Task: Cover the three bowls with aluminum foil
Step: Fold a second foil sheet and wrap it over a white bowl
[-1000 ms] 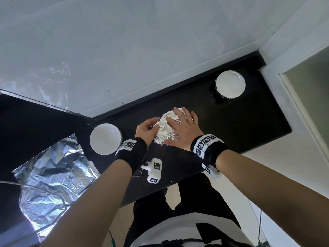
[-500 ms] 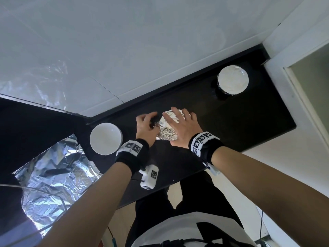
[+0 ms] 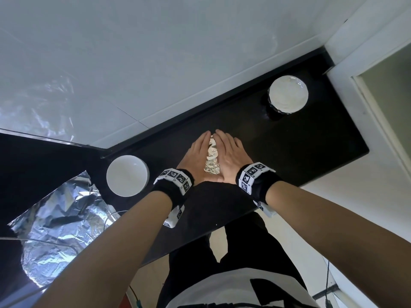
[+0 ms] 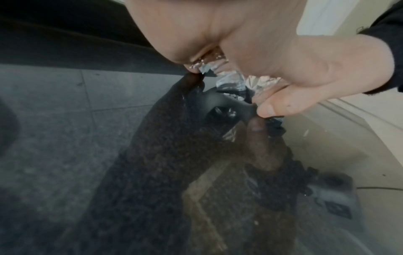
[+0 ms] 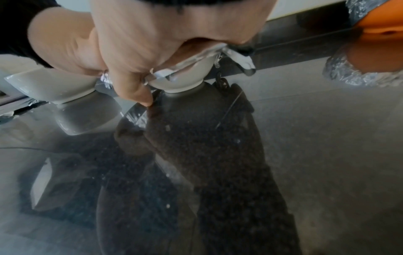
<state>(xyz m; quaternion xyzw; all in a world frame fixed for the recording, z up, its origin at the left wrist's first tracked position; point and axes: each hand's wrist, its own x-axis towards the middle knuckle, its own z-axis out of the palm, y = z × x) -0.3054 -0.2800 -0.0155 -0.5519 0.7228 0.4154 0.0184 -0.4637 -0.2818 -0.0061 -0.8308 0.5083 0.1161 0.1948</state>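
On the black counter [image 3: 289,156] the middle bowl [image 5: 181,81] is white and wrapped in crinkled foil [image 3: 212,158]. My left hand [image 3: 195,152] and right hand [image 3: 232,152] cup it from both sides, their heels touching, and only a strip of foil shows between them. In the right wrist view my right hand [image 5: 152,43] curls over the foiled rim. In the left wrist view foil [image 4: 231,81] bulges under my left hand [image 4: 185,34]. An uncovered white bowl [image 3: 127,175] stands to the left. A foil-covered bowl [image 3: 288,94] stands at the far right.
A large loose foil sheet [image 3: 60,221] lies on the counter at the left, past the uncovered bowl. A white tiled wall [image 3: 178,63] runs along the back. The counter ends at a white wall and door frame [image 3: 367,96] on the right. My legs stand at its front edge.
My left hand has come off the bowl's left side and laid itself over the foil. Both hands have closed together, covering most of the foil. The other bowls stay put.
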